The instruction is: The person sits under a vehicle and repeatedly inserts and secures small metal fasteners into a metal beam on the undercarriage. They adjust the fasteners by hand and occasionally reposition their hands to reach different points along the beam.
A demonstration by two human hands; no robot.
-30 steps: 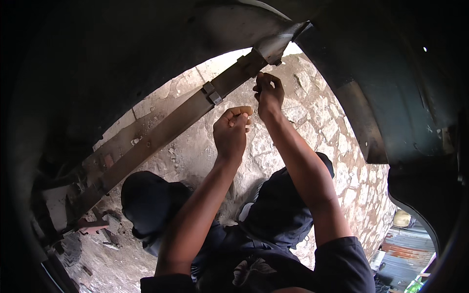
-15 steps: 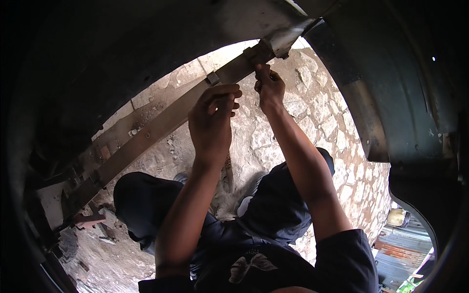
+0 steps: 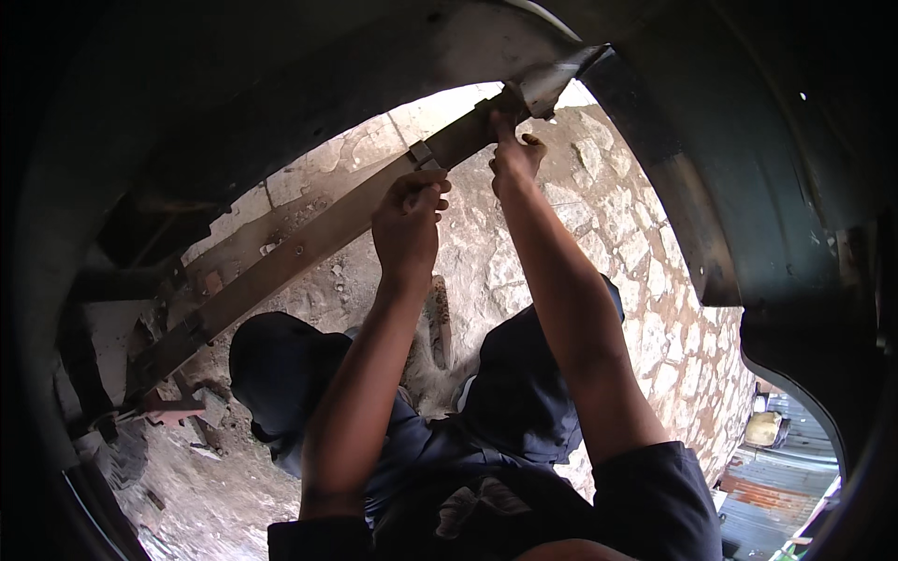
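Note:
A long, flat, rusty metal bar [image 3: 327,232], resembling a leaf spring, slants across the view from lower left to upper right. Around it sits a small metal clip [image 3: 421,153]. Just below this clip, my left hand [image 3: 408,220] is raised with its fingers curled and pinched together; whatever lies between the fingertips is hidden. My right hand [image 3: 516,161] reaches the bar's upper end, one finger stretched against its underside. Its thumb stands apart, other fingers are bent, and no held object shows. Beyond that fingertip, the bar meets a metal bracket [image 3: 544,89].
Dark curved body panels [image 3: 767,178] surround the opening on the right and above. Below lies stony ground [image 3: 645,309], with a narrow rusty piece [image 3: 440,323] between my knees. A reddish block [image 3: 173,409] is at lower left; corrugated sheets [image 3: 776,477] are at lower right.
My left hand has shifted slightly down and left relative to the clip. The right hand's thumb has moved away from its raised finger, which reaches higher onto the bar. The view has shifted a little.

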